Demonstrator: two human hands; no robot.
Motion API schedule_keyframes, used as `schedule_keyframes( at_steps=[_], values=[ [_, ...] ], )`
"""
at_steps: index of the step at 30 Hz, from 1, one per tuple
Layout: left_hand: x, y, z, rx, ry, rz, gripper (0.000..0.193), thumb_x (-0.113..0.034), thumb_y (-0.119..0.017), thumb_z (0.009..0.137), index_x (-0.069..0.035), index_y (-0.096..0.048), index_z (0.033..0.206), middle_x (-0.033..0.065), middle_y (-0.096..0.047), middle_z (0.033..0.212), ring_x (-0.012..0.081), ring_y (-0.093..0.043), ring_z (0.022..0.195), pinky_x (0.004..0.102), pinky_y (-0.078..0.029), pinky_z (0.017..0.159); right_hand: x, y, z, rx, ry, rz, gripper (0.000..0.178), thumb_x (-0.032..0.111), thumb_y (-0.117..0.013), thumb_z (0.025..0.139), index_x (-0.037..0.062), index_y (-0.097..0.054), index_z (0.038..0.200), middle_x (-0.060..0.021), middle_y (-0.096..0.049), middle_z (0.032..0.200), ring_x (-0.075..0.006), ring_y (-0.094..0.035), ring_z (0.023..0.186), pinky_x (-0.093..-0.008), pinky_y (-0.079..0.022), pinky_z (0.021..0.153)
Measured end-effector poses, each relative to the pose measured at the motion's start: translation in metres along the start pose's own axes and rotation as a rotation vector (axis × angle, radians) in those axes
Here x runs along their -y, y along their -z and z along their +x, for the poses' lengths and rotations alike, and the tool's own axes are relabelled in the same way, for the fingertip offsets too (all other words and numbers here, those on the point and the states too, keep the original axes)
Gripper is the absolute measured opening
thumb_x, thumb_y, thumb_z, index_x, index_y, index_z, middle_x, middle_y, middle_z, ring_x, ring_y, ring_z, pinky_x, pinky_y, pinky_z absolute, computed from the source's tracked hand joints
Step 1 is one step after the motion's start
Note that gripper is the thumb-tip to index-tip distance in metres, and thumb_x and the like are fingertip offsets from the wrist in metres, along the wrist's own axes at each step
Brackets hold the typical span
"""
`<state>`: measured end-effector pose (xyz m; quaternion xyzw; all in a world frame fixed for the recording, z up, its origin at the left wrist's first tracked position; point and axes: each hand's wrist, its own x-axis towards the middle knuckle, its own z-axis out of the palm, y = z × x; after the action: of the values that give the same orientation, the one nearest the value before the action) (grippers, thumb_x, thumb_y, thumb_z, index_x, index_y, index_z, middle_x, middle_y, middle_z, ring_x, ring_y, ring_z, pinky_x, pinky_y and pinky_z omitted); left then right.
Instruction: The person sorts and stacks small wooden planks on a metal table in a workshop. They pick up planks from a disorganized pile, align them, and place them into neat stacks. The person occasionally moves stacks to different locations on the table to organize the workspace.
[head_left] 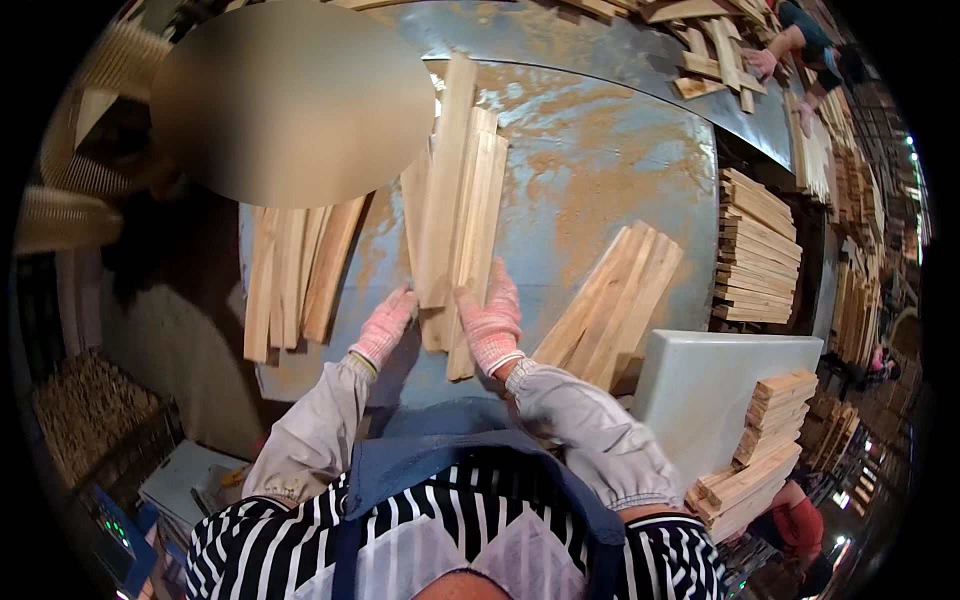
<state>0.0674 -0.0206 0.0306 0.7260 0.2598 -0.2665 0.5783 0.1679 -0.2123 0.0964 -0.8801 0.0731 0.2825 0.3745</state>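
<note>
A bundle of long, pale wooden strips [437, 220] lies lengthwise in front of me, its strips staggered, with one on top reaching farther away. My left hand [386, 328], in a pink knit glove, is beside the near left edge of the bundle, fingers stretched out and holding nothing. On the other side my right hand [492, 318], gloved alike, grips the near part of the right-hand strips [478, 225], thumb on top and fingers along the outer side. The undersides of the strips are hidden.
The metal table [590, 150] is dusted with sawdust. More strips lie at left [290, 285] and right [615, 300]. Stacked strips [757, 255] stand past the right edge, near a pale slab [715, 375] bearing wood blocks [775, 410]. A co-worker's gloved hand [762, 62] handles wood at far right.
</note>
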Motion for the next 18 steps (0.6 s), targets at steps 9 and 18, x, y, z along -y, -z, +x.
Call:
schedule_keyframes(
  at_steps=[9, 18],
  values=[
    [-0.008, -0.041, 0.011, -0.42, 0.079, -0.01, 0.097, -0.031, -0.086, 0.079, -0.009, -0.033, 0.157, 0.022, -0.071, 0.124, 0.036, -0.069, 0.116, 0.0444, -0.053, 0.099, -0.059, -0.066, -0.043, -0.074, 0.04, -0.273, 0.111, 0.055, -0.082, 0.075, 0.0084, -0.032, 0.162, -0.0256, -0.055, 0.143, -0.0444, -0.057, 0.127, -0.0502, -0.048, 0.106],
    [-0.052, -0.005, 0.041, -0.482, 0.087, -0.077, 0.076, -0.036, -0.077, 0.085, -0.013, -0.044, 0.149, 0.0226, -0.07, 0.126, 0.0424, -0.069, 0.114, 0.0476, -0.053, 0.099, -0.019, -0.078, -0.03, -0.282, 0.11, -0.473, 0.098, 0.04, -0.082, 0.076, 0.0131, -0.04, 0.16, -0.0215, -0.057, 0.142, -0.0422, -0.059, 0.122, -0.0471, -0.05, 0.105]
  ],
)
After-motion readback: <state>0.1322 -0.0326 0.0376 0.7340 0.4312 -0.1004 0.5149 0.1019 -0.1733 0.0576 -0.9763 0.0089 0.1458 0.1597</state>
